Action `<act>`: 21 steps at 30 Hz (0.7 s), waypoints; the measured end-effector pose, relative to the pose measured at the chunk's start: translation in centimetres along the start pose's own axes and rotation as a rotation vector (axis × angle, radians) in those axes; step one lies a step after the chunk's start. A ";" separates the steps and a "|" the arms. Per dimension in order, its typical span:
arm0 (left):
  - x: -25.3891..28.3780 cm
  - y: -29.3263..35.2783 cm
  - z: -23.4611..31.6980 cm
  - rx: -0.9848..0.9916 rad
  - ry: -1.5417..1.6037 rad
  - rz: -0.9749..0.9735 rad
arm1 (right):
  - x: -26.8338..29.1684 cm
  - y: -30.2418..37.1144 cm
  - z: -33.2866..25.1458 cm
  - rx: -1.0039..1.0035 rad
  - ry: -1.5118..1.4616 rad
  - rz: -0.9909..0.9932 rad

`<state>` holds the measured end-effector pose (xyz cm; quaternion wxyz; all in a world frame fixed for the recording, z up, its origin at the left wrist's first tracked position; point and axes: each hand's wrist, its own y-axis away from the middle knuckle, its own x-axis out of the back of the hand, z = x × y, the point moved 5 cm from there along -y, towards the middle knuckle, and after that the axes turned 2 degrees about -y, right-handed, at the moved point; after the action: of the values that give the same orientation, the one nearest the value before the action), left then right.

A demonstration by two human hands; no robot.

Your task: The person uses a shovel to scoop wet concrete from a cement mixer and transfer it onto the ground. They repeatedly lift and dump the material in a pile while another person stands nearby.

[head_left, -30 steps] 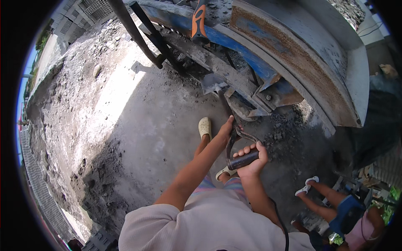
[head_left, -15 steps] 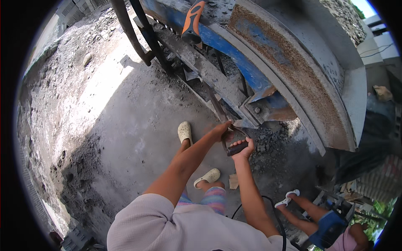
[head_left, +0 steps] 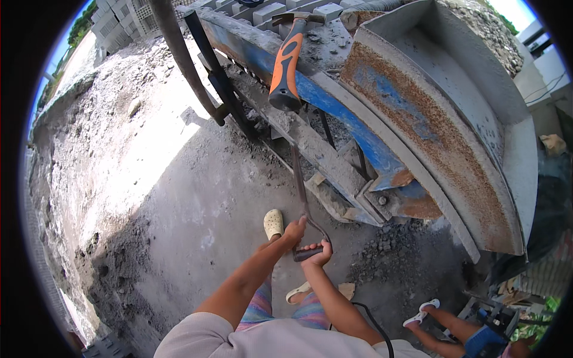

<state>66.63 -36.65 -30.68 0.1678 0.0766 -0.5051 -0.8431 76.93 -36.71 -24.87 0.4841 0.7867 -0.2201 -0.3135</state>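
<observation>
Dark D-handled tool (head_left: pixel 300 188)
Left hand (head_left: pixel 293 233) clasps its shaft, right hand (head_left: pixel 319 254) wraps its grip (head_left: pixel 304 256); an orange-handled hammer (head_left: pixel 287 68) lies beyond.

Orange-handled hammer (head_left: pixel 287 67); grey blocks (head_left: pixel 112 28), upper left; gravel heap (head_left: pixel 498 45), upper right; co-worker (head_left: pixel 458 329), lower right

One left hand (head_left: pixel 293 232) and one right hand (head_left: pixel 317 256) make two. There is one shovel (head_left: pixel 298 173) and one hammer (head_left: pixel 287 71). I count two cream clogs (head_left: pixel 273 222) and two white clogs (head_left: pixel 413 319) — four clogs in all — plus one curved metal chute (head_left: pixel 412 119) and one black cord (head_left: pixel 382 331).
</observation>
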 end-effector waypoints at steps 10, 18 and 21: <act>2.7 -0.6 -5.8 -0.282 -0.294 0.186 | 2.7 -3.5 0.1 -0.149 0.055 -0.215; 2.6 2.1 -10.1 0.230 0.086 -0.004 | 7.7 2.2 0.6 -0.214 -0.022 -0.196; 2.0 -0.9 -9.9 0.249 0.275 -0.193 | 11.1 5.5 -0.7 -0.081 -0.037 -0.034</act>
<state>67.58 -45.19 -36.11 0.1431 0.2592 -0.5679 -0.7680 85.02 -45.93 -22.81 0.5063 0.7640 -0.2027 -0.3448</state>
